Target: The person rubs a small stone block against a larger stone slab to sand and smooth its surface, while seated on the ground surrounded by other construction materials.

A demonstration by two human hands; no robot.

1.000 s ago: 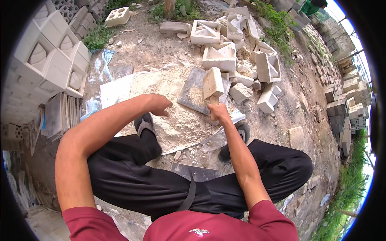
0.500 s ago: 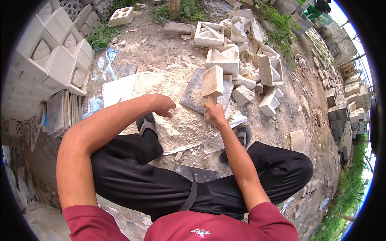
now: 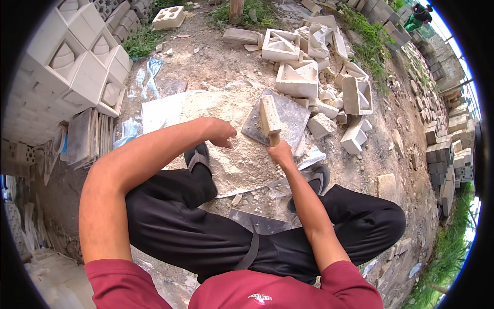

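Observation:
My right hand (image 3: 279, 153) is closed round the handle of a dusty wooden mallet (image 3: 269, 117) with a thick block-shaped head. The mallet's head is over a dark square board (image 3: 296, 114); whether it touches the board I cannot tell. Left of it, my left hand (image 3: 222, 134) hangs above a spread of pale crumbly rubble and powder (image 3: 226, 167), its fingers loosely bent and apart, with nothing seen in them. The rubble lies on a white sheet (image 3: 157, 113) between my sandalled feet.
Broken hollow blocks (image 3: 297, 79) are heaped beyond the board. Patterned pale blocks (image 3: 85, 72) stand stacked at the left, with thin boards (image 3: 87, 136) below them. A dark plate (image 3: 260, 221) lies under my legs. A person (image 3: 418, 18) is far off at upper right.
The mallet has turned in my right hand, from showing its broad face to showing a narrower side, and its head sits lower. My left hand stays above the rubble. The view has shifted slightly.

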